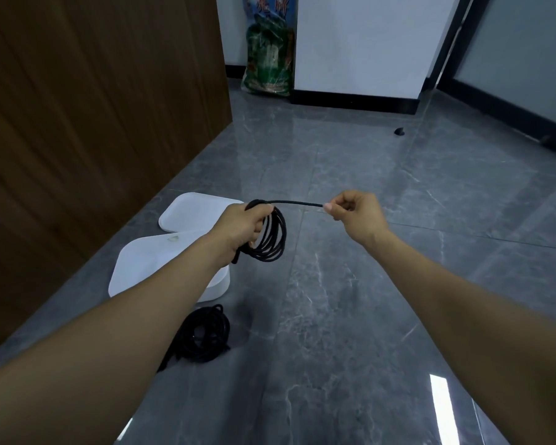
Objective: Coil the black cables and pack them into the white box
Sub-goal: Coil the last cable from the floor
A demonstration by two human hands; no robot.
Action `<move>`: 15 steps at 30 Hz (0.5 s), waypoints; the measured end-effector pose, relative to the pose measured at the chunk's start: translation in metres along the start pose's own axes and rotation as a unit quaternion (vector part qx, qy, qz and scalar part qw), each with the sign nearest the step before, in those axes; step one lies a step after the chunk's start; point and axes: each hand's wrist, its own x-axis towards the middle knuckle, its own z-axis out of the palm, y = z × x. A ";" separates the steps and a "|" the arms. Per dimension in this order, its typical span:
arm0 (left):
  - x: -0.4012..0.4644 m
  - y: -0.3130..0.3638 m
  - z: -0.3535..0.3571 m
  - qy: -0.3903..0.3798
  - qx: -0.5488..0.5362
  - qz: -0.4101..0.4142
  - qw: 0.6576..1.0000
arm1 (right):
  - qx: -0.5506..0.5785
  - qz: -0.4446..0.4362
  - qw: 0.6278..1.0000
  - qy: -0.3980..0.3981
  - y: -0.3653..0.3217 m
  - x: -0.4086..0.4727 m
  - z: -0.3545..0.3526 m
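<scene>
Two black cables (pixel 272 234) — one white box (pixel 161 268)

open grey floor (pixel 382 300) right; left, wooden panel (pixel 93 123) hems white box (pixel 170 268), lid (pixel 196 213) (cable pile (pixel 203 335) nearer).

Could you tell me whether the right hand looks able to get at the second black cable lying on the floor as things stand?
Probably not at once: the right hand pinches the end of the coiled cable, and the left forearm crosses over the floor cable.

Cable bundle (pixel 203 335) before box (pixel 161 268)
</scene>
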 end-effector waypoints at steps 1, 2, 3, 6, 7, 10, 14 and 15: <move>0.001 -0.001 -0.003 0.023 -0.021 -0.005 1.000 | -0.010 0.008 1.000 0.012 0.004 0.001 -0.002; 0.003 -0.001 -0.006 0.047 -0.040 -0.013 0.998 | -0.020 0.017 0.999 0.023 0.009 0.002 -0.005; 0.004 -0.002 -0.009 0.072 -0.055 -0.022 0.996 | -0.030 0.026 0.999 0.032 0.012 0.003 -0.007; 0.008 -0.005 -0.013 0.140 -0.073 -0.037 0.987 | -0.061 0.039 0.996 0.050 0.019 0.004 -0.007; 0.010 -0.006 -0.013 0.155 -0.068 -0.034 0.985 | -0.086 0.036 0.994 0.049 0.019 0.004 -0.005; 0.015 -0.003 -0.007 0.170 -0.038 0.005 0.985 | -0.227 -0.017 0.974 0.000 0.009 0.000 0.006; 0.018 -0.002 0.004 0.132 0.052 0.020 0.990 | -0.325 -0.105 0.931 -0.125 -0.011 -0.009 0.019; 0.019 -0.004 0.005 0.121 0.073 0.026 0.990 | -0.325 -0.123 0.925 -0.152 -0.016 -0.010 0.021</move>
